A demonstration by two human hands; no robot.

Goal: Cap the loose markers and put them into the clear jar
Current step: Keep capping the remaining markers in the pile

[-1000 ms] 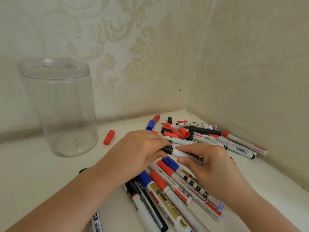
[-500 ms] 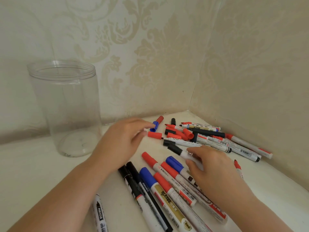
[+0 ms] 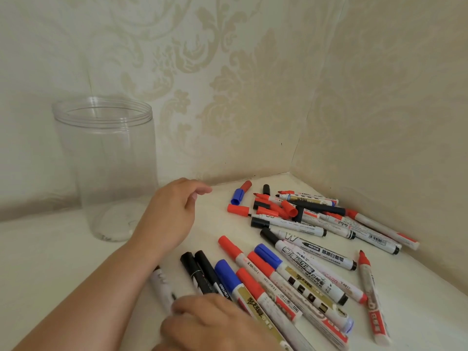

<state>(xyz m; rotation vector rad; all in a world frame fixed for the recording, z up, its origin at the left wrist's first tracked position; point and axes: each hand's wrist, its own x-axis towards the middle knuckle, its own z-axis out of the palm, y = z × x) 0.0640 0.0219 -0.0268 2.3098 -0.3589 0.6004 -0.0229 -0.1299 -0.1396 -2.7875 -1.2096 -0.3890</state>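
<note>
The jar is clear, glossy plastic with a ridged rim. The markers have smooth plastic barrels with printed labels and shiny caps in red, blue and black. The table looks matt cream; the wallpaper is faintly embossed.

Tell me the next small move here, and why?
Probably close the right hand on one capped marker from the near row and carry it to the clear jar. The jar looks empty, that row already shows caps on, and the right hand rests over its lower ends. The left hand hovers with loosely curled fingers, holding nothing.
</note>
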